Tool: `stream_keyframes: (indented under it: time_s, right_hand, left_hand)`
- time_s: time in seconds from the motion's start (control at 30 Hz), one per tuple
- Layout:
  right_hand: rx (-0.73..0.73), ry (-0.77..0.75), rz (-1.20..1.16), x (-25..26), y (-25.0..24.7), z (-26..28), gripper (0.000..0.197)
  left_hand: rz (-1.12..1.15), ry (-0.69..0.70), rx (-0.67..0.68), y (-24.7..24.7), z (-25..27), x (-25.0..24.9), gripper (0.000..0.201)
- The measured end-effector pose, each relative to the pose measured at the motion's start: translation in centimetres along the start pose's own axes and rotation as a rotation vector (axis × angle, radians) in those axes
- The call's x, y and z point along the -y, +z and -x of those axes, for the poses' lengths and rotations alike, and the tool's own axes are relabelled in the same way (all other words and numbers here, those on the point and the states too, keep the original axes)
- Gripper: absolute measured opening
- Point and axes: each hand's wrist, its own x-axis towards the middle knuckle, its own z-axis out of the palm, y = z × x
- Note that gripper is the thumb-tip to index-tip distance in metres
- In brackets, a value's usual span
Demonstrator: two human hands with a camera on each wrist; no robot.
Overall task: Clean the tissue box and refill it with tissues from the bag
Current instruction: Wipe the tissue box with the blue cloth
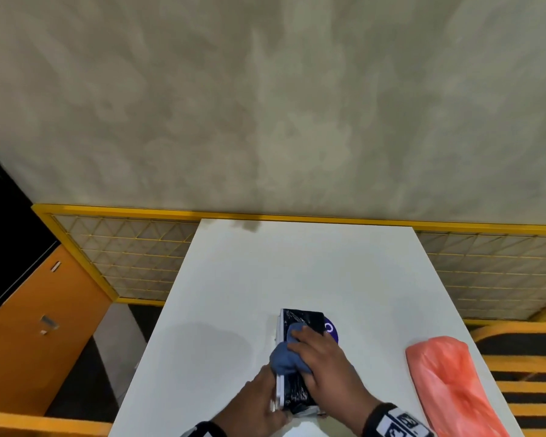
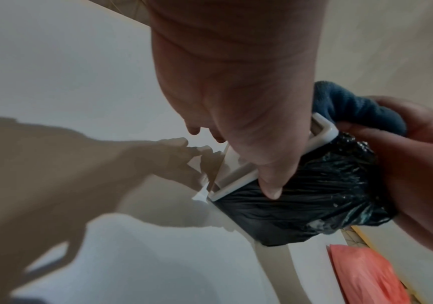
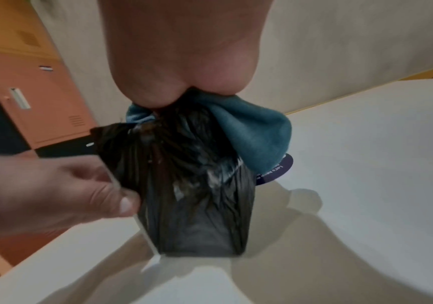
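Likely an office: orange lockers (image 1: 41, 326) beside a white table (image 1: 265, 279).

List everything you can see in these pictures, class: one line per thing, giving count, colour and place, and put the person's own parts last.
Table: one, white, centre.
Tissue box: one, black with white edge, on the table, near side.
Cloth: one, blue, on the box.
Bag: one, pink, on the table, right.
Sticker: one, purple, on the table behind the box.
Lockers: orange, far left.
Mesh panel: yellow frame, behind the table.
Left hand: holds the box's white edge.
Right hand: holds the cloth to the box.
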Motion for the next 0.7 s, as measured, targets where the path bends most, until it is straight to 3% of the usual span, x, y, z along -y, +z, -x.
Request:
stream_keyframes:
  time_s: [0.13,0.3,0.37,0.43,0.53,0.7]
  right_hand:
    - [-0.018,0.071,0.017,-2.2,0.1,-2.3,0.051]
    - [0.0,0.164,-0.05,-3.5,0.3,-4.7,0.05]
    - [0.006,0.193,-0.082,-3.5,0.1,-5.2,0.044]
    - [-0.007,0.22,-0.108,-3.5,-0.1,-5.8,0.036]
    - [-0.043,0.291,-0.162,-3.7,-0.2,-6.1,0.021]
    - [-0.058,0.456,-0.387,-3.1,-1.4,-5.6,0.019]
  left_hand:
    - [-0.056,-0.018,-0.033,-0.3,-0.4,0.1,0.1]
    - [0.038,-0.129,0.056,-0.8,-0.3,-0.3,0.105]
    - [0.127,-0.139,0.084,-1.3,-0.3,-0.8,0.098]
    - [0.185,-0.049,0.083,-2.1,-0.6,-1.7,0.079]
    - [0.339,-0.097,0.135,-2.8,-0.7,-2.2,0.057]
    - [0.387,-0.276,0.048,-1.9,-1.2,-0.4,0.063]
